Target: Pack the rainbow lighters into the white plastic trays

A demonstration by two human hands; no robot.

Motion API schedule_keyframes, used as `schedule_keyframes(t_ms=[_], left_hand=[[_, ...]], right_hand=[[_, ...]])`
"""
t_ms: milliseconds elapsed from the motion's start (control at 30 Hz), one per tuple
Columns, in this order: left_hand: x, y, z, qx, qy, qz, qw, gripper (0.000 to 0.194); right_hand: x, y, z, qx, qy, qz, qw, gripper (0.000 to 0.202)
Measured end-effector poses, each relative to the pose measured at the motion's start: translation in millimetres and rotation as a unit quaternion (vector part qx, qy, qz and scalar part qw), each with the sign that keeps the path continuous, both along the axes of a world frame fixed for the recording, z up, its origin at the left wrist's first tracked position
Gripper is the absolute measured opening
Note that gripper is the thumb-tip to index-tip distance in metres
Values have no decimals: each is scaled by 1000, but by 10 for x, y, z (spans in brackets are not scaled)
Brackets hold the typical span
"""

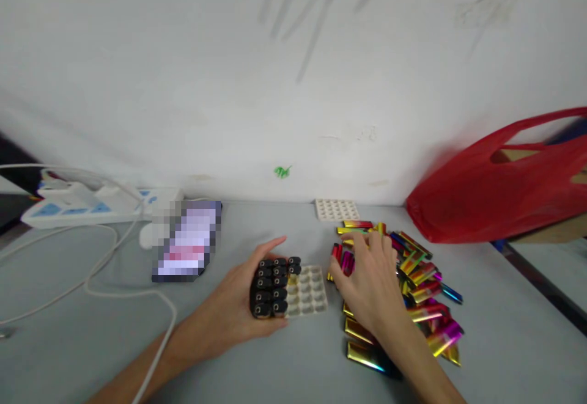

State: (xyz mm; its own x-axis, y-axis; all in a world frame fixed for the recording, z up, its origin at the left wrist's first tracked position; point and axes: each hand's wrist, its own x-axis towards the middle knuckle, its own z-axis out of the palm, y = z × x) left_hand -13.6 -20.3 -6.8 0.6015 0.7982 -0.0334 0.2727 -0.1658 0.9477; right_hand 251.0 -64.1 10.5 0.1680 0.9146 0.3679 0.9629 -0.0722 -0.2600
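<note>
My left hand [238, 300] grips the left end of a white gridded tray [314, 294], thumb along its far side and fingers along the near side. Black-ended pieces [274, 294] stand upright in the tray's left columns, each end showing a small ring. The right-hand cells show no pieces. Over a pile of shiny, flat, tube-like metallic pieces [424, 275] in gold, red, purple and blue is my right hand [369, 275]. Its thumb and fingers are apart, bent down toward the pile's left side; the fingertips partly cover the pieces beneath.
A second white gridded tray [337, 209] lies by the wall. At left are a phone [190, 239], a power strip [105, 205] and a loose white cable [160, 294] crossing my left forearm. A red bag [495, 190] stands at right, near the grey table's [257, 367] dark edge strip.
</note>
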Motion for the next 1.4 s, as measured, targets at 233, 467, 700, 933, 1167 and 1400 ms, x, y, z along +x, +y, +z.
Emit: schedule_keyframes(t_ms=[233,467,700,933,1167,1400], left_hand=[[14,5,15,-10,0,-3,1000,113],[0,11,-26,2,7,2,1000,114],[17,15,10,8,3,-2,1000,113],[24,-1,38,-14,-11,6,1000,111],[3,1,-16,5,6,-1,1000,111],[6,-1,6,-6,-2,-3,1000,109]], right_hand=[[-47,-6,-92,-11,-90,-37,995,27],[-91,-18,-148,1,-75,-39,996,36],[-117,-15,-186,-40,91,20,995,7],[-127,-16,-90,13,244,51,968,10],[-162,-20,83,-18,550,113,827,28],[-150,-5,215,-132,796,51,589,49]])
